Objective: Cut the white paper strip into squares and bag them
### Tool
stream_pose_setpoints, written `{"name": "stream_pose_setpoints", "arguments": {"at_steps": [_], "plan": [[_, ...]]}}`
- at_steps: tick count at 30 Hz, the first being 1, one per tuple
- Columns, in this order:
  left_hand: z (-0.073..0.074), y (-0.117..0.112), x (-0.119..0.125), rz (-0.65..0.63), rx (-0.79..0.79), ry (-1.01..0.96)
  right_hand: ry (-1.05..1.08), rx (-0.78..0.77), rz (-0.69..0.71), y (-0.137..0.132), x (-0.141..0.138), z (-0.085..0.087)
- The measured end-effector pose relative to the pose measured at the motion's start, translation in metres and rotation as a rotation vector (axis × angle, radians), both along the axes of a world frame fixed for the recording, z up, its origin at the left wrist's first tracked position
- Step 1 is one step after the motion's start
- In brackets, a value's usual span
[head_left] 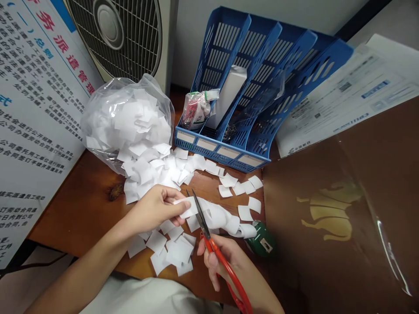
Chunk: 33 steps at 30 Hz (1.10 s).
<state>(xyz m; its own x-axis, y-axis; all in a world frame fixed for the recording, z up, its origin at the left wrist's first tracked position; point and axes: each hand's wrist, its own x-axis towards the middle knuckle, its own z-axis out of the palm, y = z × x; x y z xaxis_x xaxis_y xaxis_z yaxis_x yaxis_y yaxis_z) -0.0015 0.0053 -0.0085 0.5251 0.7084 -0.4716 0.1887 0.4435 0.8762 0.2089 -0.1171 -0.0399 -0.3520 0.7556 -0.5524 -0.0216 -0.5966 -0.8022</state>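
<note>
Brown wood table (94,187), tucked into a corner. Fan (109,26) at the back left, printed poster (42,109) along the left side. Brown carton (310,270) with a gold emblem on the right, printed sheet (353,91) behind it. Blue rack (222,150) at the back, slots holding a white box (229,96) and a small packet (196,111). Clear bag (127,120) in front of the fan, full of white slips (144,172) that spill onto the table; more slips lie in front of the rack and below the left hand.

Left hand (163,205): thumb and fingers closed in a pinch on a white piece (186,209), above the table, near the middle. Right hand (224,257): fingers curled around the red handles of the scissors (203,224), one finger hanging loose below. Blades slightly parted at the tips, crossing right beside the pinched piece; cannot tell if it is cut through. White strip (222,218) runs in loose curls from the blades rightward to a green object (261,240) near the carton.
</note>
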Motion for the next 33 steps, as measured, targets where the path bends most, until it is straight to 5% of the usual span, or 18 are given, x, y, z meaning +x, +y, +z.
{"name": "stream_pose_setpoints", "arguments": {"at_steps": [21,33], "plan": [[-0.002,0.000,-0.001,0.003,0.013,-0.013,-0.016,0.011,0.013,-0.002,0.001,-0.006],[-0.003,0.004,0.001,0.025,-0.016,-0.011,-0.120,-0.064,-0.046,0.004,-0.006,0.007]]}}
